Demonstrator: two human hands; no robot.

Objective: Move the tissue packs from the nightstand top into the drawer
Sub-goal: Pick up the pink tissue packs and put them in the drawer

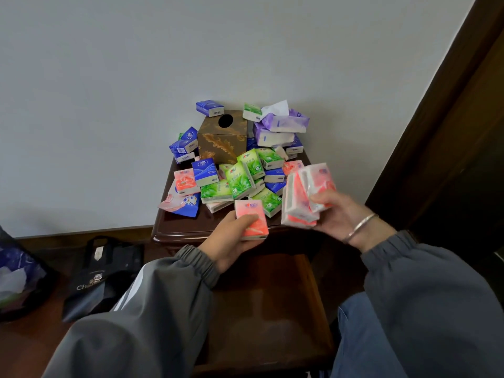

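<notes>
Several small tissue packs (241, 175) in green, blue, pink and purple lie heaped on the dark wooden nightstand top (180, 227). My left hand (231, 238) grips one pink pack (252, 218) at the top's front edge. My right hand (338, 211) holds a bundle of several pink packs (305, 192) just off the front right corner. Below my hands the drawer (272, 301) stands pulled out, and the part of its wooden bottom that shows is bare.
A brown and gold tissue box (222, 139) with a round hole stands at the back of the top, with packs on it and around it. A black bag (101, 274) sits on the floor to the left. A dark wooden frame (447, 118) rises at the right.
</notes>
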